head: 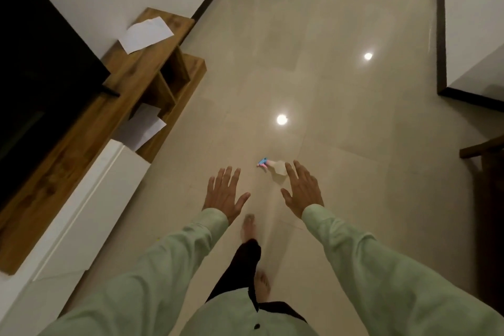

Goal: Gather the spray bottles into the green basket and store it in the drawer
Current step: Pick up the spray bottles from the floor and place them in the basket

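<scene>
A spray bottle (275, 171) with a pale clear body and a blue and pink trigger head lies on its side on the beige tiled floor ahead of me. My right hand (302, 188) is stretched out, palm down, fingers spread, just right of the bottle and partly covering its base. My left hand (225, 193) is held out the same way, fingers apart, to the bottle's left and holding nothing. No green basket is in view.
A wooden TV unit (152, 68) with a white lower drawer cabinet (90, 199) runs along the left wall under a black screen (41, 68). Paper sheets (146, 34) lie on the unit. A dark wooden piece of furniture (488, 172) stands at the right edge.
</scene>
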Tool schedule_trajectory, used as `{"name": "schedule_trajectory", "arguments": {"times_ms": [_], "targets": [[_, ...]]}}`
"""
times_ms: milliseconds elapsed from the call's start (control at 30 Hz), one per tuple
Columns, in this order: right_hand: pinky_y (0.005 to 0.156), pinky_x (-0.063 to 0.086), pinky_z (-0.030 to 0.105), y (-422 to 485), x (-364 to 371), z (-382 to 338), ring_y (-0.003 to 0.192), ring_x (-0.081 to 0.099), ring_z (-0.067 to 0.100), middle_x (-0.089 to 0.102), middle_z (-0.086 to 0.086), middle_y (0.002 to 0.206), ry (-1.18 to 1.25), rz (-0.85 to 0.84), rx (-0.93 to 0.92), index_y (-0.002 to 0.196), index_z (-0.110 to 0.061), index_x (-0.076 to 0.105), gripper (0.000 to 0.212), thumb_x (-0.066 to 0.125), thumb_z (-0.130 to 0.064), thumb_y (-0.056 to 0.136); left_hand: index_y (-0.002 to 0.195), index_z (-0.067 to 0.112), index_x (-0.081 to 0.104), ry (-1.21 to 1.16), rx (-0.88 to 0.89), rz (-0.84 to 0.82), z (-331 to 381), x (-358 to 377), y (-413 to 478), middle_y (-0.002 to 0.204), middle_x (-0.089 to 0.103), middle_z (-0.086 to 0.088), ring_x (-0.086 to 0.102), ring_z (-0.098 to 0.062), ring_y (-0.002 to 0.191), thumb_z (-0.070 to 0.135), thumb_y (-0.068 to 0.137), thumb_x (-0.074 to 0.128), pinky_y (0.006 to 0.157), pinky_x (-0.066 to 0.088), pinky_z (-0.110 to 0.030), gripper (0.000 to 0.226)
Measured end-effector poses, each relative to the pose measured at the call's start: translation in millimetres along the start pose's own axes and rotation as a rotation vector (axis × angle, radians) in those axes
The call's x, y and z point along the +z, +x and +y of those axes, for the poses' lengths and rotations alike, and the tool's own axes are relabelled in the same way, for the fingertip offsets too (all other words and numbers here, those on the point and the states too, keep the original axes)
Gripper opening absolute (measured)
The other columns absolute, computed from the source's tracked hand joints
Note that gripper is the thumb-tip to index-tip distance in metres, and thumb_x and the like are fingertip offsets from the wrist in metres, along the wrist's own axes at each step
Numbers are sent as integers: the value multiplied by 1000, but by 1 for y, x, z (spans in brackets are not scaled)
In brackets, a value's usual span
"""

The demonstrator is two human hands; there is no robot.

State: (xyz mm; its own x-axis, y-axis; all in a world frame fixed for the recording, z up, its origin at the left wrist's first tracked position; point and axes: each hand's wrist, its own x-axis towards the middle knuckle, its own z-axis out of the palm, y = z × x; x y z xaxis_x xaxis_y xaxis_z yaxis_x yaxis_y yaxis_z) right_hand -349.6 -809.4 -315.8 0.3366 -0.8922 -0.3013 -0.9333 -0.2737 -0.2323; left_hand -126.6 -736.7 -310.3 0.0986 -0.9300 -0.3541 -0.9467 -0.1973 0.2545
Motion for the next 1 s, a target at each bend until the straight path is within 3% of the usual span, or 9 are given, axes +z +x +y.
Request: {"name": "schedule_trajectory", "arguments": {"times_ms": [267,433,700,867,1000], "targets": [[114,32,41,154,36,42,148,26,28,21,10,164,-41,-127,0,155,-19,21,72,56,-36,95,157,25,3,-56,-30,-118,-9,53,157,166,5,-2,0,-21,154,59,97,29,125,3,-44,73],[113,34,42,262,103,76,145,32,30,28,12,160,-29,-206,-28,153,-18,24,71,59,-32,93,157,24,3,-105,-66,-162,-28,113,264,167,4,-3,-1,-21,154,58,97,28,125,4,-44,73],[100,43,45,433,303,145,131,44,34,44,14,146,3,-267,-112,148,-12,33,65,61,-22,90,157,22,10,-159,-89,-151,-66,291,429,166,10,-6,5,-24,154,57,98,31,124,7,-46,72],[98,41,44,498,441,183,120,48,33,50,12,136,-18,-355,-136,146,-15,33,59,56,-29,93,157,21,11,-152,-114,-154,-90,412,498,166,11,-7,4,-25,154,57,98,32,124,7,-46,73],[94,41,44,525,508,207,109,52,32,53,12,127,-98,-408,-128,139,-15,39,54,56,-38,93,157,21,12,-173,-141,-142,-97,479,525,165,12,-7,6,-25,154,57,98,33,124,8,-46,72]]}}
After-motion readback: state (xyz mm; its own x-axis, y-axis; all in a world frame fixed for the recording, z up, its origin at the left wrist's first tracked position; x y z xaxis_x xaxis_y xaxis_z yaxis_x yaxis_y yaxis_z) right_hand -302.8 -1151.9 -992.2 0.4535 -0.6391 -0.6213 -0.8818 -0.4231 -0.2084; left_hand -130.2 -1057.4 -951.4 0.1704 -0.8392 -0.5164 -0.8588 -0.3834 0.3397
